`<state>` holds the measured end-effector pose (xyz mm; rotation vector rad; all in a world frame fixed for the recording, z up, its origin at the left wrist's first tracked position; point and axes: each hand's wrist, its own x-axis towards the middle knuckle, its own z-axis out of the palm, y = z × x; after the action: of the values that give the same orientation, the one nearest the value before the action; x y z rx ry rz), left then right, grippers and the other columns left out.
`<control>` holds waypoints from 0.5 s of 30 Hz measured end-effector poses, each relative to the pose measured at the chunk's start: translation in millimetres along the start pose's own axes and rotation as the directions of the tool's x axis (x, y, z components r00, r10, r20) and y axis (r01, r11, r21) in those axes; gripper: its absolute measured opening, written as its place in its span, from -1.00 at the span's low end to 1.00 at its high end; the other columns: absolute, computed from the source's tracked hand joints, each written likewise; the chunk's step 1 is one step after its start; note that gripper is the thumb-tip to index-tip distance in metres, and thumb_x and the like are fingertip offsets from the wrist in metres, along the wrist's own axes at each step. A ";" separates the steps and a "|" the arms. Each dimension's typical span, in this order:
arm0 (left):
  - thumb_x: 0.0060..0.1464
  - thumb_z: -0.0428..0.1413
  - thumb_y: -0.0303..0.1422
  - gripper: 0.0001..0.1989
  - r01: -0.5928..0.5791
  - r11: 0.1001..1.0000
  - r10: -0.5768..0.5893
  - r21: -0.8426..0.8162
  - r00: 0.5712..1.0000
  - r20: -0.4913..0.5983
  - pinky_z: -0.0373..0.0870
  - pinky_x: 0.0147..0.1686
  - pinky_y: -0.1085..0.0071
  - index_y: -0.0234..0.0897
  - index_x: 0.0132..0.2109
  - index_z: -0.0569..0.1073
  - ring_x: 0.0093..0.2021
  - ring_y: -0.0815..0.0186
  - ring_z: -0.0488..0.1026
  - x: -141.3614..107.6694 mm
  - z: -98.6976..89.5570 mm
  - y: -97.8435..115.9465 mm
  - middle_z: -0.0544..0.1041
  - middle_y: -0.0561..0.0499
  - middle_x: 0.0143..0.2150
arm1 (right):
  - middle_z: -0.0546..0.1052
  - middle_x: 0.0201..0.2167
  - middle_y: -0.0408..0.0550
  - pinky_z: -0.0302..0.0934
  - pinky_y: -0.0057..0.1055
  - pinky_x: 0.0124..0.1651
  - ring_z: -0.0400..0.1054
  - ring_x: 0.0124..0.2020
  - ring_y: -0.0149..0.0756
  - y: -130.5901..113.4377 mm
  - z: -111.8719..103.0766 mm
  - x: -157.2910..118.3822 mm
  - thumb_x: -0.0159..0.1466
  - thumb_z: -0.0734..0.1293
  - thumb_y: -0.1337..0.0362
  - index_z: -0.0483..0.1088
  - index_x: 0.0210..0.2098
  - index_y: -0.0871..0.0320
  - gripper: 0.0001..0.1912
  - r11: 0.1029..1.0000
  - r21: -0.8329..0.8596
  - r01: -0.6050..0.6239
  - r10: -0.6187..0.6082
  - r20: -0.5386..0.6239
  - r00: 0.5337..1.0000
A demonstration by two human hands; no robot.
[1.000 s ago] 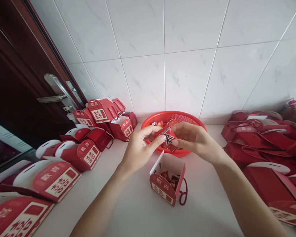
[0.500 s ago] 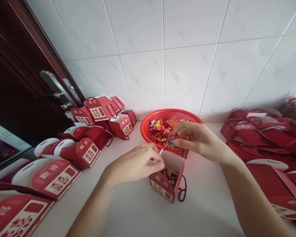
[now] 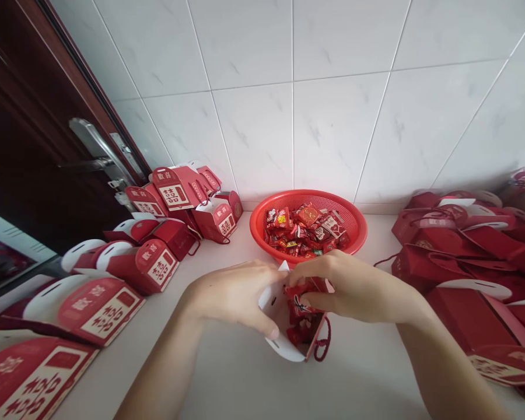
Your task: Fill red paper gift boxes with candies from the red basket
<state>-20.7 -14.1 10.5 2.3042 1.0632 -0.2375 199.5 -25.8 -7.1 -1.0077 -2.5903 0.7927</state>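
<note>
Holding seemingly one red packet (image 3: pixel 294 294), right hand (image 3: pixel 339 286), at one box (image 3: pixel 280 318).

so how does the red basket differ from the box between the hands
The basket is rounded, with perforated sides; the box is angular, with a white inside. The basket looks wider than the box. The basket stands by the tiled wall; the box sits nearer the camera, with the left hand against it. Both are open-topped and contain red packets.

red boxes (image 3: pixel 178 188), left: 歡喜, 囍 | wrappers (image 3: pixel 308 214): print apparently too small to read
</note>
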 end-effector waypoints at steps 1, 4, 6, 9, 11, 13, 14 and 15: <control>-0.14 0.36 -0.20 -0.48 -0.008 1.000 0.008 -0.002 1.000 0.002 0.35 -0.22 0.45 -0.12 0.03 0.51 -0.15 0.23 0.51 0.8 -0.1 -0.3 0.60 0.11 -0.13 | 0.61 -0.35 -0.19 0.06 -0.47 -0.42 0.39 -0.44 -0.42 -1.6 1.4 -0.4 0.22 0.33 0.44 0.50 -0.17 0.13 -0.80 1.000 -0.016 -0.016 0.017 0.012 1.000; -0.14 0.35 -0.18 -0.45 -0.040 0.999 0.040 -0.004 0.999 -0.010 0.36 -0.21 0.43 -0.12 0.05 0.51 -0.15 0.21 0.52 2.5 1.6 -1.9 0.60 0.09 -0.13 | 0.61 -0.32 -0.15 0.01 -0.45 -0.42 0.41 -0.39 -0.37 -7.8 8.7 2.7 0.20 0.35 0.44 0.46 -0.17 0.14 -0.80 0.996 -0.091 -0.015 0.020 0.056 0.998; -0.15 0.35 -0.19 -0.46 -0.049 0.999 0.049 -0.017 0.999 -0.014 0.36 -0.20 0.44 -0.12 0.04 0.52 -0.15 0.22 0.52 3.1 3.2 -3.2 0.61 0.10 -0.14 | 0.61 -0.30 -0.12 -0.01 -0.44 -0.41 0.41 -0.36 -0.35 -11.6 15.1 7.9 0.21 0.32 0.46 0.46 -0.14 0.14 -0.76 0.986 -0.165 0.004 0.007 0.063 0.998; -0.15 0.35 -0.21 -0.50 -0.027 0.999 0.027 -0.025 1.000 -0.010 0.37 -0.21 0.44 -0.16 0.00 0.53 -0.17 0.23 0.52 3.7 4.2 -4.4 0.61 0.10 -0.15 | 0.60 -0.29 -0.09 -0.05 -0.43 -0.42 0.41 -0.37 -0.35 -13.8 22.9 15.4 0.22 0.28 0.48 0.46 -0.17 0.14 -0.77 0.977 -0.210 -0.026 0.030 0.016 0.999; -0.16 0.36 -0.21 -0.52 -0.027 0.999 0.027 -0.027 1.000 -0.007 0.38 -0.19 0.43 -0.18 -0.03 0.53 -0.17 0.22 0.52 4.2 4.0 -4.6 0.61 0.09 -0.16 | 0.59 -0.31 -0.09 -0.08 -0.42 -0.45 0.40 -0.41 -0.36 -12.7 25.0 18.1 0.23 0.27 0.45 0.45 -0.26 0.14 -0.84 0.972 -0.218 -0.086 0.085 -0.015 0.996; -0.16 0.37 -0.21 -0.53 -0.044 0.999 0.044 -0.029 0.999 -0.013 0.38 -0.16 0.42 -0.18 -0.05 0.53 -0.14 0.20 0.52 4.8 4.0 -4.5 0.61 0.08 -0.17 | 0.57 -0.38 -0.07 -0.11 -0.41 -0.47 0.38 -0.45 -0.34 -10.2 24.7 18.7 0.25 0.25 0.43 0.42 -0.33 0.14 -0.88 0.948 -0.261 -0.184 0.178 -0.049 0.983; -0.16 0.37 -0.20 -0.53 -0.052 0.998 0.052 -0.028 0.998 -0.021 0.38 -0.15 0.41 -0.17 -0.05 0.53 -0.13 0.19 0.52 5.2 4.2 -4.6 0.61 0.08 -0.17 | 0.56 -0.41 -0.06 -0.13 -0.40 -0.47 0.38 -0.47 -0.32 -8.7 23.8 18.3 0.25 0.25 0.43 0.42 -0.34 0.14 -0.88 0.930 -0.288 -0.230 0.221 -0.066 0.973; -0.16 0.37 -0.19 -0.52 -0.057 0.998 0.056 -0.027 0.998 -0.032 0.38 -0.15 0.40 -0.15 -0.04 0.53 -0.11 0.17 0.52 5.5 4.6 -4.7 0.61 0.08 -0.17 | 0.55 -0.43 -0.05 -0.13 -0.39 -0.47 0.38 -0.47 -0.31 -7.1 22.6 17.5 0.25 0.25 0.43 0.42 -0.34 0.15 -0.88 0.914 -0.309 -0.264 0.251 -0.081 0.965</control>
<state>-20.2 -10.9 2.6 2.3157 1.0088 -0.1638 173.6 -27.2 -20.9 -1.4650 -2.6373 0.4053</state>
